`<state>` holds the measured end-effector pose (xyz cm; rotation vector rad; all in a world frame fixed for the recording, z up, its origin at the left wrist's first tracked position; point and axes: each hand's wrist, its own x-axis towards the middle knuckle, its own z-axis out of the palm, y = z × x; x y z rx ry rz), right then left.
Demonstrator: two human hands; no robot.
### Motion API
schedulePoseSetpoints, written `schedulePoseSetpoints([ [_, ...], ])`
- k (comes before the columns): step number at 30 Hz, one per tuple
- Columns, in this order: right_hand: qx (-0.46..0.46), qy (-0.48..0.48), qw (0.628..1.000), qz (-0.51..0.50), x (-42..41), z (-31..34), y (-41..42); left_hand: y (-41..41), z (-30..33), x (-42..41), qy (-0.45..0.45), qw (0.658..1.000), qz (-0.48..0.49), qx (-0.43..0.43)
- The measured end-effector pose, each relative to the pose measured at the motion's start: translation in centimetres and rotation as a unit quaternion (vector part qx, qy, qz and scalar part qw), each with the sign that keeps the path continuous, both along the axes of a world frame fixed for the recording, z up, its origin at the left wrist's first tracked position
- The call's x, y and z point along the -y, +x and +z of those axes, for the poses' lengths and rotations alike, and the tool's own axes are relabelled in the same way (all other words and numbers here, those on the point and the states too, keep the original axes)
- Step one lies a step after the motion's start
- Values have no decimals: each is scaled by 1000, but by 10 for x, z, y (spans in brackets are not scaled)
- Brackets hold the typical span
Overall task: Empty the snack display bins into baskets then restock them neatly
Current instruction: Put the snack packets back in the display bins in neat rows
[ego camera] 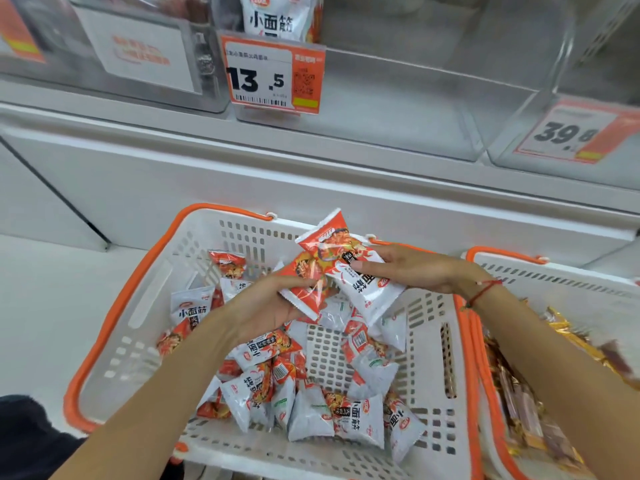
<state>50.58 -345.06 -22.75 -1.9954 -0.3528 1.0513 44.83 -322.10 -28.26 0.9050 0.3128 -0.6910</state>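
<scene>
A white basket [145, 306] with orange rim and handles sits on the floor, holding several small red-and-white snack packets [311, 410]. Over its far side, my left hand [266, 310] grips a red packet [304, 282]. My right hand [412, 268] holds a small bunch of packets [349, 268], thumb on top. Above, the clear display bin [381, 109] behind the 13.5 price tag [273, 76] looks bare, except for one larger bag [277, 17] standing at its back left.
A second white-and-orange basket [554, 275] at the right holds gold and brown wrapped snacks [530, 410]. Another clear bin with a 39.8 tag [575, 133] is at the upper right. A white shelf base [207, 174] runs behind the baskets.
</scene>
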Motion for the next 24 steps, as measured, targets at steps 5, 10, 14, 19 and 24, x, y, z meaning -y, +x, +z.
schedulePoseSetpoints([
  [5, 66, -67, 995, 24, 4, 18, 19, 0, 0, 3, 19, 999, -41, 25],
  [10, 140, -89, 984, 57, 8, 32, 30, 7, 4, 8, 123, 988, -68, 60],
  [14, 246, -147, 953, 101, -10, 30, 20, 7, 12, 14, 106, 987, -103, 66],
  [19, 298, -112, 947, 45, -18, 13, 18, 7, 11, 16, 85, 990, -71, 87],
  [24, 313, -40, 941, -123, -17, -1, 9, 14, 12, 7, 137, 983, -73, 97],
])
